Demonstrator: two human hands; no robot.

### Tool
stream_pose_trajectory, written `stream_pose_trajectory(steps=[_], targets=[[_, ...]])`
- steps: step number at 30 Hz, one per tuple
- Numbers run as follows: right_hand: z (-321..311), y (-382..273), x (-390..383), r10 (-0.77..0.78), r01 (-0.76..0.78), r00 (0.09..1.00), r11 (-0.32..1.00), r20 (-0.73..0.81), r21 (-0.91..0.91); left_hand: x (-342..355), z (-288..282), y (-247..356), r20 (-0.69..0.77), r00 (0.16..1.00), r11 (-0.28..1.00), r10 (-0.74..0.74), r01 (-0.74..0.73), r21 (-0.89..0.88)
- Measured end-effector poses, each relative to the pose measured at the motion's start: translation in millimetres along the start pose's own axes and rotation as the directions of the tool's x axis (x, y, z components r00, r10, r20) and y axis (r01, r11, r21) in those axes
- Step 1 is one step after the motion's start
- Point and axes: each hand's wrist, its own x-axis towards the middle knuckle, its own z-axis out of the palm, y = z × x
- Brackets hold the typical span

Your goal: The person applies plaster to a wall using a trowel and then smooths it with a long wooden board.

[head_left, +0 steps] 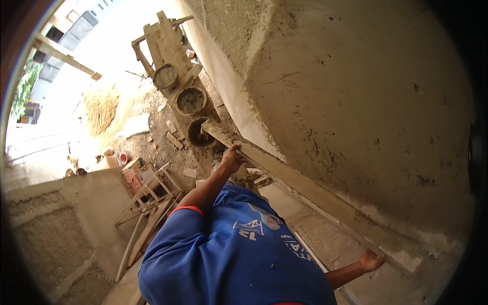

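A long, mortar-smeared wooden board (300,180) runs slantwise along the foot of the plastered wall (356,107) on my right. My left hand (233,160) is closed around its near edge, not far from the board's far left end. Lower right, the curled fingers of my right hand (372,261) meet the same edge toward the other end; part of that grip is hidden. Wet-looking mortar clings to the board's top. Beyond my left hand, a dark bucket (197,136) sits partly under the board's tip.
A bucket of mortar (191,101) and a pale-topped bucket (166,76) stand in line on planks (170,43). Broken bricks (174,141) litter the ground near a sand heap (100,109). A wooden frame (147,195) leans by the low wall (96,203) at left.
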Motion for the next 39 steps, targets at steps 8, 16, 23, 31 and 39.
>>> stream_pose_trajectory(steps=[8, 16, 23, 31, 39], targets=[[142.6, -3.6, -6.4, 0.155, -0.020, 0.737, 0.978, 0.658, -0.208, -9.1, -31.1, 18.4, -0.316, 0.948, 0.994, 0.039, -0.070, -0.087], [255.7, 34.9, -36.4, 0.230, -0.032, 0.477, 0.969, 0.848, -0.244, 31.7, -96.1, 60.9, -0.617, 0.782, 0.996, -0.092, 0.072, -0.058], [329.7, 70.8, -62.2, 0.443, -0.253, 0.208, 0.885, 0.872, -0.390, 72.2, -150.1, 89.1, -0.742, 0.669, 0.995, -0.051, 0.098, 0.019], [443.3, 115.6, -172.0, 0.287, -0.031, 0.206, 0.958, 0.935, -0.287, 52.5, -156.5, 123.0, -0.704, 0.710, 0.970, -0.017, -0.159, -0.183], [479.7, 142.5, -233.9, 0.054, 0.182, 0.008, 0.982, 0.998, -0.055, -234.7, 90.1, 186.7, 0.043, 0.177, 0.131, 0.983, -0.851, 0.508]])
